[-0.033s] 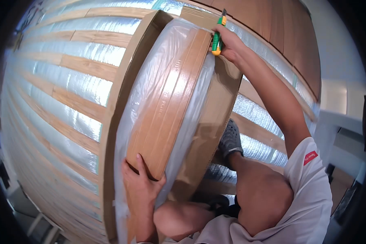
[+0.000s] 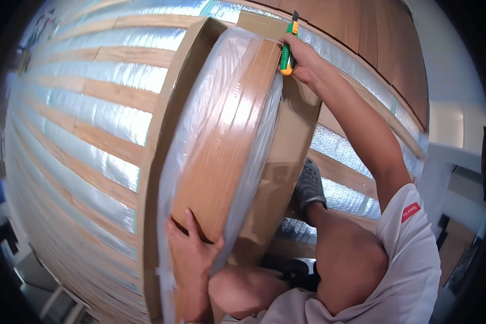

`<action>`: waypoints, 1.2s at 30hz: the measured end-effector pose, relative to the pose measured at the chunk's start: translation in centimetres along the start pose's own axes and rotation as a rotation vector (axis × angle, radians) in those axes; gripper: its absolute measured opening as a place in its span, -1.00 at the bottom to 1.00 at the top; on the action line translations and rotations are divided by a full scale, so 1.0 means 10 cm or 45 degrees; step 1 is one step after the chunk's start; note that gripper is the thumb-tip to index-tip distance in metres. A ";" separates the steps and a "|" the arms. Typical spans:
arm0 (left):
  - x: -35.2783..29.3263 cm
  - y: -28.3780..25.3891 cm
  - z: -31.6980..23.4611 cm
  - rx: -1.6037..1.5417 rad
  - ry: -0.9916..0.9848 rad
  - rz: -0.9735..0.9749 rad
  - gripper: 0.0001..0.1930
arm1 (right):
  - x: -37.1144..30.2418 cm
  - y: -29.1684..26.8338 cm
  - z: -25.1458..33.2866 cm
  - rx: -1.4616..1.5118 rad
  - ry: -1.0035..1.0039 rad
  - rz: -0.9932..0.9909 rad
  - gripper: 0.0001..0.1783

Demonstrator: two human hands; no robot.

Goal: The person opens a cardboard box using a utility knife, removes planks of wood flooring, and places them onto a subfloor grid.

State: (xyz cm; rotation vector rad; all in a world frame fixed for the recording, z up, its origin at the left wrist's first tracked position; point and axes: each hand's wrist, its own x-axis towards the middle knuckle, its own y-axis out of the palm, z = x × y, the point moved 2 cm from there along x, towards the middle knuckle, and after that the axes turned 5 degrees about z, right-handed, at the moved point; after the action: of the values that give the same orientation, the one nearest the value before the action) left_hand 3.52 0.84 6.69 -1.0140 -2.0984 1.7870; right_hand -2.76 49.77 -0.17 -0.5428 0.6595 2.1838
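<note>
My left hand (image 2: 193, 247) is closed around the near end of a long brown wood-look plank (image 2: 213, 162), thumb on its top face. The plank lies lengthwise over crinkled clear plastic wrap (image 2: 191, 116) inside an open cardboard box (image 2: 164, 124). At the far end, my right hand (image 2: 302, 56) grips a green and yellow utility knife (image 2: 288, 58), its dark blade pointing up and away. That hand also sits against the plank's far right corner; whether its hidden fingers hold the plank, I cannot tell. More brown board shows below my left hand.
Wooden battens (image 2: 116, 97) run across silver foil sheeting (image 2: 113, 121) all around the box. Brown floorboards (image 2: 356, 32) cover the far right. My foot in a grey clog (image 2: 309, 186) stands beside the box's right flap (image 2: 289, 146). A white wall (image 2: 443, 65) rises at right.
The whole view has shifted slightly, with the box and plank appearing a little further right and lower. Both hands keep their holds.
</note>
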 end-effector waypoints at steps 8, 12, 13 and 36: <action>-0.15 -0.04 -0.25 -0.086 0.007 0.079 0.18 | -0.40 -0.15 0.17 0.251 -0.095 -0.066 -0.75; -0.26 0.07 -0.42 -0.142 0.114 0.091 0.17 | -0.52 -0.69 0.09 0.185 -0.152 -0.160 -0.74; -0.32 0.18 -0.47 -0.194 0.140 0.051 0.17 | -0.61 -0.81 0.10 0.149 -0.121 -0.172 -0.73; -0.70 0.77 -0.40 0.131 0.305 -0.361 0.14 | -7.62 -3.39 -3.62 -0.883 0.511 -1.537 -0.45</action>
State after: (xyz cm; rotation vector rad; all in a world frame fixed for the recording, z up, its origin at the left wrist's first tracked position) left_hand 13.75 -0.03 2.44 -0.8114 -1.8775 1.5359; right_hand 75.85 4.46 5.53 -1.3259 -0.2834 1.0722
